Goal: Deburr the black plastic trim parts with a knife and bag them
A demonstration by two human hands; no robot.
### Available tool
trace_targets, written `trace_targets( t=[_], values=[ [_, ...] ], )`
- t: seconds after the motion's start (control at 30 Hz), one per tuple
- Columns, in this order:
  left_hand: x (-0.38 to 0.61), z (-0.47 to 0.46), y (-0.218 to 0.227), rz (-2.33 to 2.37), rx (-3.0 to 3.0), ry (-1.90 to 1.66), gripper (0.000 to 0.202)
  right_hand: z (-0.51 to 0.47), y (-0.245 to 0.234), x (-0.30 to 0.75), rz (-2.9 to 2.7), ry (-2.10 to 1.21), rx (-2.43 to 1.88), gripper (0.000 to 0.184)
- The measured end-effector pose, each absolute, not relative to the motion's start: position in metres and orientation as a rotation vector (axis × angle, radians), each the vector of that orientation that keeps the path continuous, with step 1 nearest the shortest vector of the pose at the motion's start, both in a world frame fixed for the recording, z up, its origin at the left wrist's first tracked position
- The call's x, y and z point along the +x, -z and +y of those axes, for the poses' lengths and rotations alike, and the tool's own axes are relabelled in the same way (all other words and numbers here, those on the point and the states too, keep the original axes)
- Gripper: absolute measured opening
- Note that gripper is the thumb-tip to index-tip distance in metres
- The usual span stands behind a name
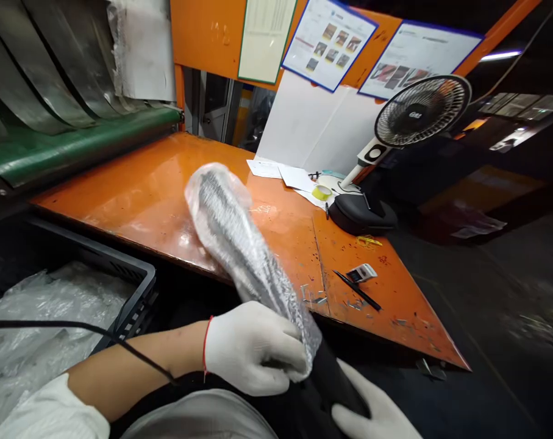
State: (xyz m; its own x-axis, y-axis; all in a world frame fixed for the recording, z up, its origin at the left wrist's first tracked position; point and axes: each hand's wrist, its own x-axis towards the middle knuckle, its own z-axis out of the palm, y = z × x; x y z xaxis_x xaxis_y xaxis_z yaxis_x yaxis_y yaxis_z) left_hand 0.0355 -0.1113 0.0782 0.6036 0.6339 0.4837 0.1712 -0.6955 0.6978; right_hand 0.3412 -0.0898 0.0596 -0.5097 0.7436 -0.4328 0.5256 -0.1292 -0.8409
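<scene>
While the white-gloved left hand (255, 347) had its fingers (294, 352) curled in, pinching the open end of a clear plastic sleeve (239, 238), the gloved right hand (379, 405) was closed around the bare end of a long black piece (333, 378), thumb on one side and fingers on the other. The rest of the black piece lay inside the sleeve, slanting across the near edge of the orange counter (139, 201), its covered end over the counter's middle; whether that end touched the surface could not be told.

Toward the counter's near right corner lay a black pen (358, 290), just beside a small box (362, 273), with scraps (411, 325) scattered around. At the far right corner stood a fan (422, 113) on a dark base, a roll of yellow tape (322, 192) near it, and papers (264, 168) rested along the far edge. A green roller (84, 141) ran beside the left edge. Below the near edge, on the left, a dark crate (149, 274) held clear plastic (61, 311).
</scene>
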Motion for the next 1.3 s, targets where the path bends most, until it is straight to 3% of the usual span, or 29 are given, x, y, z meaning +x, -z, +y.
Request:
trace_targets(
  t=[0.17,0.33,0.43,0.53,0.77,1.0,1.1,1.3],
  values=[
    [0.036,-0.09,-0.107,0.394,2.149,-1.092,0.016,-0.05,-0.091,0.311,-1.984,-1.337,-1.38,0.079],
    [0.013,-0.091,-0.098,0.893,1.933,-1.354,0.01,-0.055,-0.089,0.307,-1.842,-1.704,-1.159,0.079],
    [0.005,-0.097,-0.079,1.211,1.776,-1.248,0.011,-0.071,-0.084,0.31,-1.792,-1.806,-1.255,0.073],
    [0.012,-0.101,-0.058,1.145,1.778,-1.049,0.013,-0.079,-0.085,0.318,-1.739,-1.811,-1.453,0.068],
    [0.032,-0.092,-0.054,0.94,1.806,-1.186,0.017,-0.061,-0.08,0.329,-1.617,-1.734,-1.414,0.078],
    [0.057,-0.117,-0.038,0.493,1.973,-0.573,0.004,-0.057,-0.051,0.306,-1.747,-1.64,-1.379,0.075],
    [0.063,-0.118,-0.028,0.579,1.95,-0.428,0.006,-0.041,-0.048,0.284,-1.73,-1.705,-1.364,0.069],
    [0.04,-0.094,-0.024,0.996,1.427,-0.953,0.009,0.014,-0.034,0.245,-1.449,-1.857,-1.321,0.064]
  ],
)
